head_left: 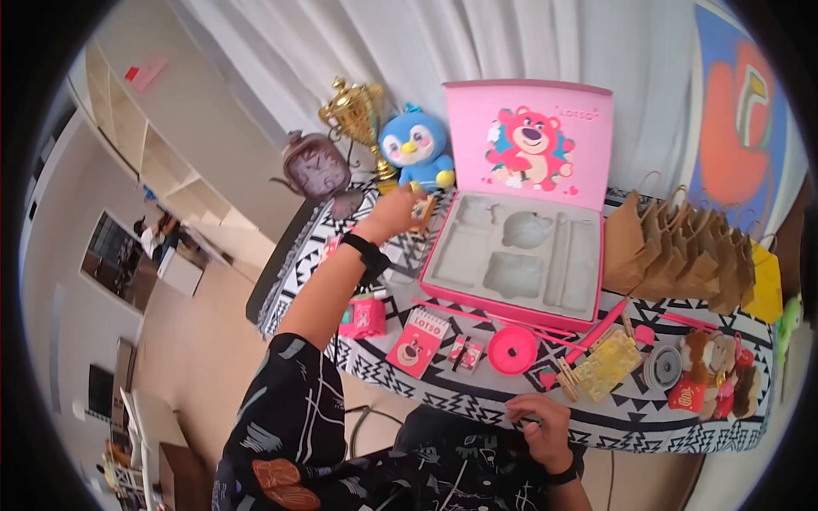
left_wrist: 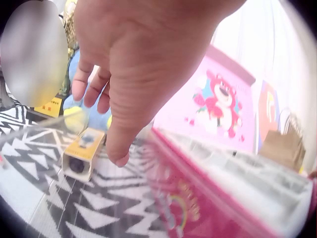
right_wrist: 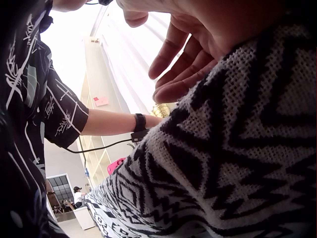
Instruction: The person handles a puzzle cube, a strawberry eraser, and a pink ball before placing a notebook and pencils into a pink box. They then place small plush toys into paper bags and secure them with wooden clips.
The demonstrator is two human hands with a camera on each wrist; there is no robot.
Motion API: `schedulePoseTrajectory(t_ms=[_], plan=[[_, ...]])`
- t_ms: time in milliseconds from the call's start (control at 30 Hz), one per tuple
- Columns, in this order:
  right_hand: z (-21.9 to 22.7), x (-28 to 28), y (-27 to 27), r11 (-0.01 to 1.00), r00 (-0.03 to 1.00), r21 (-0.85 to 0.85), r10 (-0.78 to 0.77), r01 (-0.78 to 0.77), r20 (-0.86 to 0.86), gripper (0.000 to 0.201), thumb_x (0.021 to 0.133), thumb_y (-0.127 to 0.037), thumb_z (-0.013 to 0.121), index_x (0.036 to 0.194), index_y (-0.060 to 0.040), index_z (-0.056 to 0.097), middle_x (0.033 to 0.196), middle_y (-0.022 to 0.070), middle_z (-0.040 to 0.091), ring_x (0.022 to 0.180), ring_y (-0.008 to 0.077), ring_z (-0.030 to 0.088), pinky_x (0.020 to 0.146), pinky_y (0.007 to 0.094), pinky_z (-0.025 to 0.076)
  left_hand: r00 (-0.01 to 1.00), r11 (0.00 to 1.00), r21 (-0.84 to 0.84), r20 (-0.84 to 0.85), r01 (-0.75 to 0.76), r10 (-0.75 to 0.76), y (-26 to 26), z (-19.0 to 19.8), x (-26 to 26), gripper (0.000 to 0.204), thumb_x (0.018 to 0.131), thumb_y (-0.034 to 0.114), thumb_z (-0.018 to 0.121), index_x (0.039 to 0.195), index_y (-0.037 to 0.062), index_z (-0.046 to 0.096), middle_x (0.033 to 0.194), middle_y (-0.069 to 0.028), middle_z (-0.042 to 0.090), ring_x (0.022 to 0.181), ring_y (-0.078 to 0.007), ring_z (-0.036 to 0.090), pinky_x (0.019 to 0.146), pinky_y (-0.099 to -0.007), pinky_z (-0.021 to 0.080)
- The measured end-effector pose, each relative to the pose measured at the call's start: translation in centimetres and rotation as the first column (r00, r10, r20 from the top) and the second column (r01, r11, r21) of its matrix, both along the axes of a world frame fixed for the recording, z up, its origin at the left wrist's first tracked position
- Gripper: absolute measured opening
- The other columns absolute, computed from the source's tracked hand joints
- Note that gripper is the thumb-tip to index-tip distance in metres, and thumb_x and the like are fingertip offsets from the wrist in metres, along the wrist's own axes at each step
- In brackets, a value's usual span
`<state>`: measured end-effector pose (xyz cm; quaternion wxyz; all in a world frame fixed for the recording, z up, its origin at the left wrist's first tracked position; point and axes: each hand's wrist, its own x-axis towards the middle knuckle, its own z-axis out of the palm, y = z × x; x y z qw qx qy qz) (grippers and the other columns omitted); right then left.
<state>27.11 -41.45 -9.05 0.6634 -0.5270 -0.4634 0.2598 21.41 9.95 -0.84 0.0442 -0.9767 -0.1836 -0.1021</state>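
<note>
My left hand [head_left: 390, 215] reaches to the table's far left part, beside a small orange-yellow box [head_left: 423, 215]. In the left wrist view the hand [left_wrist: 143, 64] hangs over the patterned cloth, fingers loosely bent and holding nothing; the small box [left_wrist: 84, 152], with a dark round thing in its near end, lies apart from the thumb. My right hand [head_left: 545, 430] is at the table's front edge, fingers loosely bent around nothing; the right wrist view shows that hand [right_wrist: 193, 54] beside the hanging cloth [right_wrist: 223, 144].
An open pink box [head_left: 511, 317] with a grey moulded insert fills the middle. Behind my left hand stand a blue plush [head_left: 415, 145], a gold trophy [head_left: 358, 115] and a clock [head_left: 317, 166]. Paper bags [head_left: 673, 255] stand right; a notebook [head_left: 417, 342] and a pink round item [head_left: 512, 350] lie in front.
</note>
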Motion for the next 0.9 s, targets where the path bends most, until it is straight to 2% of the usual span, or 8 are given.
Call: schedulePoseTrajectory(t_ms=[67, 100, 200, 267, 333, 400, 600, 900], plan=[[-0.2, 0.0, 0.1, 0.999, 0.999, 0.016, -0.043, 0.043, 0.012, 0.061, 0.102, -0.054, 0.059, 0.102, 0.0057, 0.073, 0.096, 0.0164, 0.073, 0.079, 0.0233, 0.073, 0.072, 0.0340, 0.058, 0.997, 0.982, -0.189, 0.078, -0.012, 0.027, 0.1, 3.1, -2.3, 0.037, 0.082, 0.027, 0.082, 0.110, 0.0048, 0.072, 0.100, -0.0190, 0.073, 0.091, -0.0374, 0.071, 0.081, -0.0460, 0.058], [-0.1, 0.0, 0.2, 1.000, 1.000, 0.012, -0.029, 0.029, 0.011, 0.061, 0.102, -0.054, 0.059, 0.102, 0.0057, 0.073, 0.096, 0.0164, 0.073, 0.079, 0.0233, 0.073, 0.072, 0.0340, 0.058, 0.983, 0.974, -0.146, 0.033, -0.174, 0.181, -1.6, 5.1, -3.5, 0.031, 0.080, 0.029, 0.083, 0.101, 0.0059, 0.075, 0.092, -0.0173, 0.076, 0.088, -0.0384, 0.073, 0.082, -0.0476, 0.058], [0.2, 0.2, 0.3, 1.000, 1.000, 0.004, -0.014, 0.014, 0.004, 0.064, 0.102, -0.056, 0.057, 0.103, 0.0056, 0.073, 0.096, 0.0169, 0.073, 0.079, 0.0236, 0.073, 0.073, 0.0341, 0.058, 0.908, 0.978, 0.053, -0.363, -0.203, 0.208, -1.4, 6.0, -9.2, 0.027, 0.079, 0.034, 0.081, 0.077, 0.0075, 0.079, 0.082, -0.0167, 0.075, 0.083, -0.0368, 0.073, 0.077, -0.0460, 0.058], [0.1, 0.4, 0.2, 1.000, 1.000, 0.004, 0.009, -0.009, 0.014, 0.066, 0.102, -0.058, 0.056, 0.103, 0.0060, 0.073, 0.097, 0.0173, 0.073, 0.079, 0.0241, 0.073, 0.073, 0.0341, 0.058, 0.884, 0.941, -0.131, -0.403, -0.312, 0.237, -2.3, 5.1, -12.7, 0.024, 0.074, 0.030, 0.084, 0.074, 0.0073, 0.077, 0.072, -0.0132, 0.072, 0.073, -0.0333, 0.071, 0.068, -0.0422, 0.055], [0.2, 0.3, 0.3, 1.000, 1.000, 0.000, 0.021, -0.021, 0.005, 0.066, 0.103, -0.058, 0.056, 0.103, 0.0060, 0.073, 0.097, 0.0177, 0.073, 0.079, 0.0242, 0.073, 0.073, 0.0342, 0.058, 0.878, 0.905, -0.305, -0.460, -0.298, 0.133, -2.5, 3.5, -15.1, 0.022, 0.071, 0.027, 0.085, 0.084, 0.0097, 0.081, 0.078, -0.0087, 0.076, 0.077, -0.0270, 0.073, 0.071, -0.0391, 0.056], [0.3, 0.3, 0.2, 1.000, 1.000, -0.008, 0.028, -0.028, 0.000, 0.066, 0.103, -0.058, 0.056, 0.103, 0.0060, 0.073, 0.098, 0.0181, 0.073, 0.080, 0.0243, 0.073, 0.074, 0.0344, 0.058, 0.823, 0.878, -0.304, -0.546, -0.369, 0.157, -2.8, 1.8, -16.2, 0.027, 0.071, 0.026, 0.086, 0.091, 0.0087, 0.080, 0.084, -0.0075, 0.078, 0.080, -0.0243, 0.074, 0.073, -0.0383, 0.056], [0.4, 0.3, 0.2, 0.999, 0.999, -0.005, 0.040, -0.040, -0.011, 0.066, 0.104, -0.057, 0.055, 0.103, 0.0060, 0.072, 0.101, 0.0188, 0.073, 0.081, 0.0246, 0.073, 0.075, 0.0346, 0.058, 0.877, 0.828, -0.454, -0.472, -0.328, 0.089, -2.0, -1.6, -16.7, 0.025, 0.071, 0.021, 0.087, 0.091, 0.0077, 0.079, 0.082, -0.0078, 0.077, 0.079, -0.0256, 0.073, 0.070, -0.0375, 0.056], [0.2, 0.3, 0.2, 1.000, 1.000, 0.005, 0.019, -0.019, 0.004, 0.065, 0.104, -0.057, 0.054, 0.102, 0.0059, 0.072, 0.101, 0.0188, 0.073, 0.081, 0.0246, 0.073, 0.075, 0.0346, 0.058, 0.928, 0.877, -0.412, -0.360, -0.248, 0.093, -2.9, 1.7, -17.3, 0.021, 0.080, 0.017, 0.082, 0.096, 0.0045, 0.076, 0.083, -0.0104, 0.076, 0.077, -0.0248, 0.072, 0.070, -0.0370, 0.055]])
